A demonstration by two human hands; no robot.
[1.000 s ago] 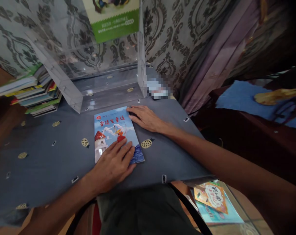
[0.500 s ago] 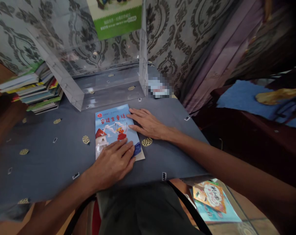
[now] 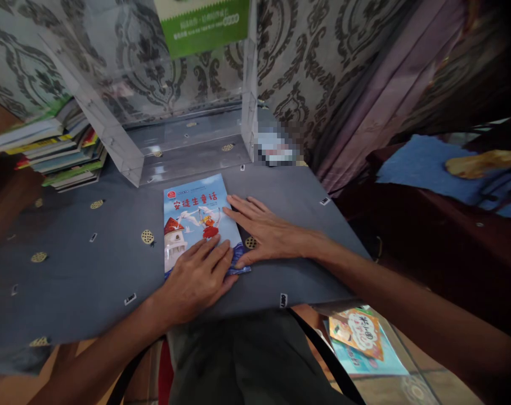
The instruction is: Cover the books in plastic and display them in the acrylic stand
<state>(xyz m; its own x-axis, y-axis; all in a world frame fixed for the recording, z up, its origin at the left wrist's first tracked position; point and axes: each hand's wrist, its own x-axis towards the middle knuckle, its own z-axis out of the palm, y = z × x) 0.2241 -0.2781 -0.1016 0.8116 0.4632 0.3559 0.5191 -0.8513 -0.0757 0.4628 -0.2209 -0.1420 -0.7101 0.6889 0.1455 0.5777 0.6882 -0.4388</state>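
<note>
A closed blue children's book (image 3: 196, 219) with a red title lies face up on the grey tablecloth (image 3: 112, 259). My left hand (image 3: 200, 275) lies flat across its lower part, fingers stretched out and covering some of the cover picture. Along the book's right edge, my right hand (image 3: 268, 228) rests with its fingers spread. Its fingertips touch the upper right edge and the thumb reaches the lower right corner. Neither hand has closed around the book.
Behind the book stands a clear acrylic rack (image 3: 133, 169) with a green-edged book (image 3: 205, 31) in it. A stack of books (image 3: 65, 146) sits at the left, beside a blurred arm of another person (image 3: 10, 197). More books (image 3: 361, 343) lie low at the right.
My right hand has slid down and a little right along the book's edge, its thumb now near the lower corner. The cover's lower right corner now lies flat over the pages.
</note>
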